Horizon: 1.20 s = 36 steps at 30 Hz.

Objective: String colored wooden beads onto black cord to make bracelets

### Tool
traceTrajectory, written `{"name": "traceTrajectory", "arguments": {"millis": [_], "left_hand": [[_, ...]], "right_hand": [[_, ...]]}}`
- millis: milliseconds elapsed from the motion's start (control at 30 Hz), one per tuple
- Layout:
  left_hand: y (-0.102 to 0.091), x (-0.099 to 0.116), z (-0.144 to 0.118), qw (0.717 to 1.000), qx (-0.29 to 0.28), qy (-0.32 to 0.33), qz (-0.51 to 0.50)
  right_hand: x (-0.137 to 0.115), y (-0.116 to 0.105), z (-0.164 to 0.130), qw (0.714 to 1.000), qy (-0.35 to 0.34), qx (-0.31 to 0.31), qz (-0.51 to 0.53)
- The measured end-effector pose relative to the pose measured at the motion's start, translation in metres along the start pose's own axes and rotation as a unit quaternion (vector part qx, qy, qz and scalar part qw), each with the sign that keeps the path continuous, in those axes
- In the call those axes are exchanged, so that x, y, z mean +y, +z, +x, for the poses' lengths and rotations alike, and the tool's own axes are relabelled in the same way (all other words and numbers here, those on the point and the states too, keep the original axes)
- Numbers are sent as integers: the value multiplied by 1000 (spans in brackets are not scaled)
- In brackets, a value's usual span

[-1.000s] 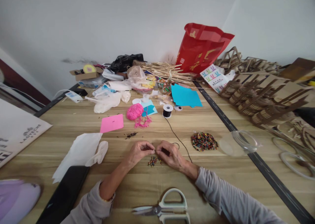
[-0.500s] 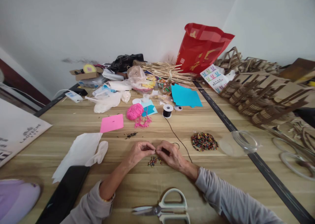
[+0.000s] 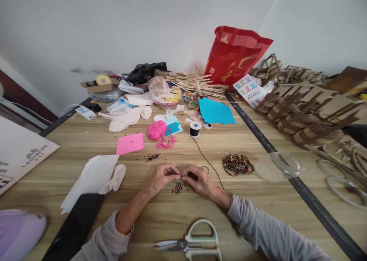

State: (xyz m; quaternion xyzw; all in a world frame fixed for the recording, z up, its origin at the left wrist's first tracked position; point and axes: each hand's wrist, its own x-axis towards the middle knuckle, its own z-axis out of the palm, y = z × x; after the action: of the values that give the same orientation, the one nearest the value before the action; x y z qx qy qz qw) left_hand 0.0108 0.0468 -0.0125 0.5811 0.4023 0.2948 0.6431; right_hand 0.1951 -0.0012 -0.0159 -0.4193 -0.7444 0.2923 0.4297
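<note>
My left hand (image 3: 164, 177) and my right hand (image 3: 198, 180) meet fingertip to fingertip over the table, each in a pinch. Whatever lies between the fingertips is too small to make out. Just below them sits a small cluster of loose coloured beads (image 3: 178, 188). A black cord (image 3: 204, 154) runs from a spool (image 3: 195, 129) past my right hand, and a small loop of it shows behind that hand. Nearer to me lies a pair of scissors (image 3: 186, 245) with pale handles, its blades pointing left.
Bead strands (image 3: 237, 164) are heaped on the right, beside a coil of clear tubing (image 3: 286, 164). Short black pieces (image 3: 152, 157), a pink sheet (image 3: 130, 143) and pink yarn (image 3: 156, 130) lie beyond my left hand. A black phone-like slab (image 3: 77, 226) is at left; small woven baskets (image 3: 304, 127) stand right.
</note>
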Motion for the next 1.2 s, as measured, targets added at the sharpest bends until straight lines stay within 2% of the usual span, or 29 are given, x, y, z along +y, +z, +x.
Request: {"name": "traceTrajectory", "arguments": {"millis": [567, 933, 1200], "left_hand": [[1, -3, 1, 1000, -4, 3, 3], [-2, -2, 1, 1000, -24, 3, 15], [-1, 6, -3, 1000, 8, -3, -12]], "right_hand": [[6, 5, -3, 1000, 11, 0, 7], [1, 2, 0, 999, -39, 11, -3], [8, 3, -3, 995, -3, 76, -59]]}}
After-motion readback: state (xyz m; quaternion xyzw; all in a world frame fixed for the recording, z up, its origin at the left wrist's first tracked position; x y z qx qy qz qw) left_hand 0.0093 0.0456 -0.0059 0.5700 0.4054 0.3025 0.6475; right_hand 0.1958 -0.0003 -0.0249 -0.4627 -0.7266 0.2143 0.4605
